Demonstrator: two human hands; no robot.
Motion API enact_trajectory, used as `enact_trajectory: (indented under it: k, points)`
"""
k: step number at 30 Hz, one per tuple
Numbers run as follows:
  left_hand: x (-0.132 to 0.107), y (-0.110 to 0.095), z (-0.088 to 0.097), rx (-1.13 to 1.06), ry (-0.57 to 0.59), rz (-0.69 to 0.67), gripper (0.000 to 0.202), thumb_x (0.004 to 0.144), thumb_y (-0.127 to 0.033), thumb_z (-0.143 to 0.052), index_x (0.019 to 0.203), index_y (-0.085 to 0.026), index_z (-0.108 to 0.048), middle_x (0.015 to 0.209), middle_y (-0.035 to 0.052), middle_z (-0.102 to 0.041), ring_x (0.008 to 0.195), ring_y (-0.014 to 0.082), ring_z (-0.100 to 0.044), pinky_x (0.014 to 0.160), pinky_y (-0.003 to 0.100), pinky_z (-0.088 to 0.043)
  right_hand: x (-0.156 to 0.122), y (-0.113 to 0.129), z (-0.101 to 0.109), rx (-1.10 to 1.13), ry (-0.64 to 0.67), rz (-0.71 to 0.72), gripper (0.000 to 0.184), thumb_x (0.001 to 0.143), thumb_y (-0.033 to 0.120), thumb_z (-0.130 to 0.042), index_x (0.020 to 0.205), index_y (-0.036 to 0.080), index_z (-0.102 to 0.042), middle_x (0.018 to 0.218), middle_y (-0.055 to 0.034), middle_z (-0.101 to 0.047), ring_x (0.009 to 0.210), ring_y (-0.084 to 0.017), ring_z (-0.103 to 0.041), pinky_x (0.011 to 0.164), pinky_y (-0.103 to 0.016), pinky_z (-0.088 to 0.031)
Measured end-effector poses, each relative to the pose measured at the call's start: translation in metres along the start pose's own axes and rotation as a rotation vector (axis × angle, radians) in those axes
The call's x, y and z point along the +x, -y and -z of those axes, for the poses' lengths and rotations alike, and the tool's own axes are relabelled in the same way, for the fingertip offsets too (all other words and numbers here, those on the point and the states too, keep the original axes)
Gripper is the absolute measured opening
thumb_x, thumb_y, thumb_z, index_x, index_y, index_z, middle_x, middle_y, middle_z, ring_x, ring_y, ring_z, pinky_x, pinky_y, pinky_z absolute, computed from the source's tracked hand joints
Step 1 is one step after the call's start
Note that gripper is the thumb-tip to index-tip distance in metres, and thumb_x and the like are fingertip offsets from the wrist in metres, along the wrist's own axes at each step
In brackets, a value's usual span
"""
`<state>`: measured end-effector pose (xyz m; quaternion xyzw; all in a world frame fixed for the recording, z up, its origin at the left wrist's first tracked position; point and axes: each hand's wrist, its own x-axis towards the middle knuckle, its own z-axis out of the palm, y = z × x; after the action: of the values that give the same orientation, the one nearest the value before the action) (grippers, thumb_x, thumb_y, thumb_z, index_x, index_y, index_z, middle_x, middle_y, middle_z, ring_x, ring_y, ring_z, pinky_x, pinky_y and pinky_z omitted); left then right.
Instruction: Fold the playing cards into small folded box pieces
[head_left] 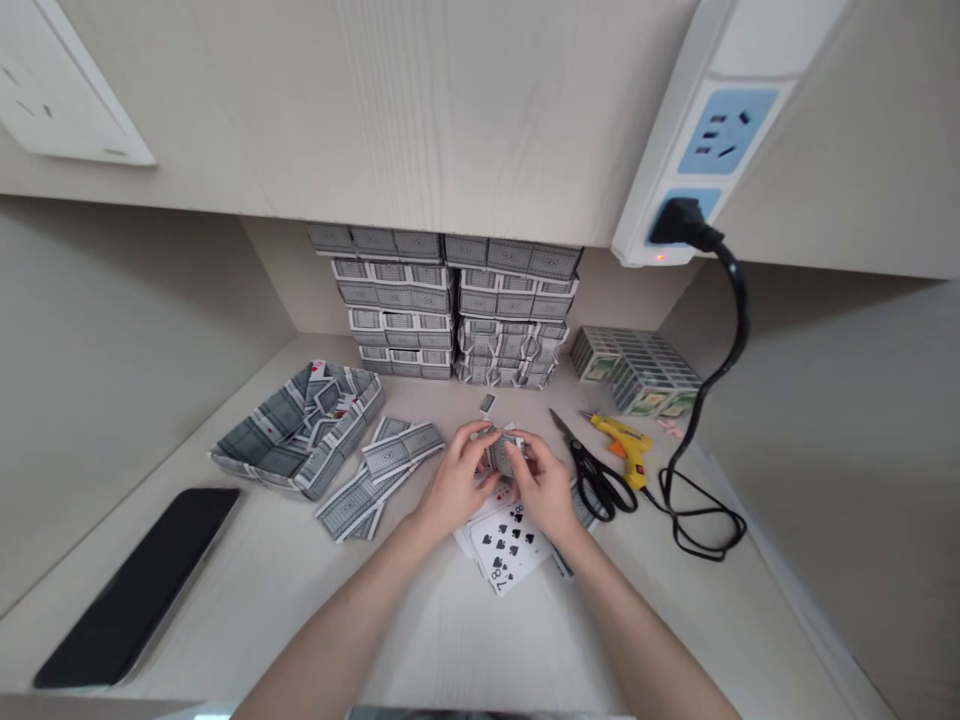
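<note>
Between the fingertips of my left hand [461,475] and my right hand [541,483] is a small folded playing card [501,455], its grey patterned back showing. Both hands are closed on it, and the fingers hide part of its shape. Under them lies a loose pile of face-up playing cards [510,545], with a spade card on top. A small folded card piece [487,403] rests on the desk just beyond my hands. Left of my left hand are long strips of joined cards [382,475], laid across one another.
A card-built tray [259,440] holding folded pieces stands at left, near a black phone [139,585]. Stacked card blocks [401,297] fill the back. Black scissors [592,475], a yellow glue gun [626,445] with a looping cord, and packed boxes [637,365] are at right, below a power strip [675,200].
</note>
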<state>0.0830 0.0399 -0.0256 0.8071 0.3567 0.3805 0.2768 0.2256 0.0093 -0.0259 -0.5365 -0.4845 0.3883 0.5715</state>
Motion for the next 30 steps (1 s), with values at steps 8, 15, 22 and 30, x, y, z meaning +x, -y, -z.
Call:
enact_trajectory:
  k: [8, 15, 22, 30]
  points:
    - [-0.001, 0.002, -0.002, 0.046, 0.018, -0.002, 0.056, 0.073, -0.007, -0.052, 0.124, -0.026, -0.041, 0.128, 0.0065, -0.037, 0.082, 0.0103, -0.057, 0.084, 0.032, -0.049, 0.002, -0.004, 0.002, 0.001, -0.023, -0.018, 0.026, 0.073, 0.045, -0.059, 0.086, 0.022, -0.06, 0.065, -0.0016, -0.062, 0.043, -0.013, -0.051, 0.038, -0.023, -0.038]
    - [0.001, 0.0, 0.003, 0.138, 0.003, -0.006, 0.06, 0.074, -0.01, -0.052, 0.129, -0.026, -0.036, 0.127, 0.0073, -0.039, 0.11, 0.0192, -0.048, 0.095, 0.035, -0.042, 0.007, -0.001, 0.0, 0.129, 0.157, -0.078, 0.044, 0.069, 0.036, -0.064, 0.109, 0.022, -0.053, 0.075, -0.0013, -0.063, 0.041, -0.011, -0.051, 0.043, -0.025, -0.043]
    - [0.002, -0.001, 0.003, 0.209, -0.004, -0.036, 0.059, 0.072, -0.01, -0.054, 0.126, -0.028, -0.041, 0.124, 0.006, -0.041, 0.116, 0.0216, -0.041, 0.098, 0.038, -0.037, 0.006, -0.008, -0.002, 0.099, 0.206, -0.063, 0.041, 0.067, 0.028, -0.065, 0.107, 0.023, -0.056, 0.071, -0.0009, -0.062, 0.049, -0.013, -0.053, 0.048, -0.026, -0.045]
    - [0.005, -0.001, 0.007, 0.209, -0.084, -0.036, 0.056, 0.067, -0.012, -0.058, 0.12, -0.022, -0.045, 0.12, 0.0065, -0.048, 0.114, 0.0231, -0.042, 0.098, 0.041, -0.035, 0.004, -0.008, 0.004, -0.014, 0.323, -0.016, 0.051, 0.073, 0.026, -0.061, 0.122, 0.022, -0.05, 0.051, 0.0036, -0.054, 0.045, -0.014, -0.05, 0.049, -0.026, -0.042]
